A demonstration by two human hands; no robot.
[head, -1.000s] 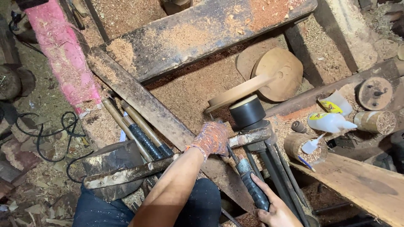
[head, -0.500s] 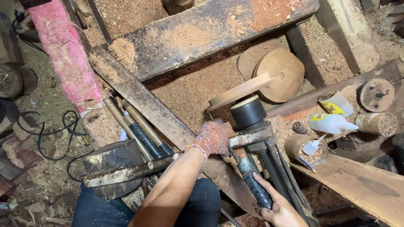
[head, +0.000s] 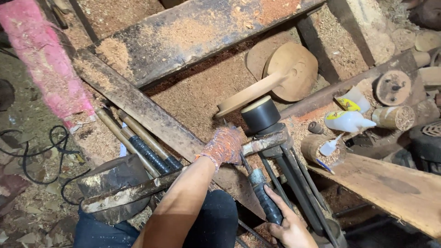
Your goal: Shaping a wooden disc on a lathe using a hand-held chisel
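Gloved left hand (head: 223, 146) presses the chisel (head: 257, 188) onto the metal rest (head: 264, 141); bare right hand (head: 289, 225) at five o'clock is clenched around its handle, wooden disc (head: 250, 94) at twelve

Tool tip (head: 242, 160) hidden behind gloved left hand (head: 223, 146); right hand (head: 290, 227) cut off below.

Two glue bottles (head: 347, 120) beside pink cloth-wrapped beam (head: 43, 64), black cable (head: 50, 151).

The left hand (head: 223, 146) wears a knitted work glove, pale with orange-red speckling and a ribbed cuff at the wrist. The forearm above it is bare. The right hand (head: 289, 225) is ungloved. Dark blue trousers cover the legs.
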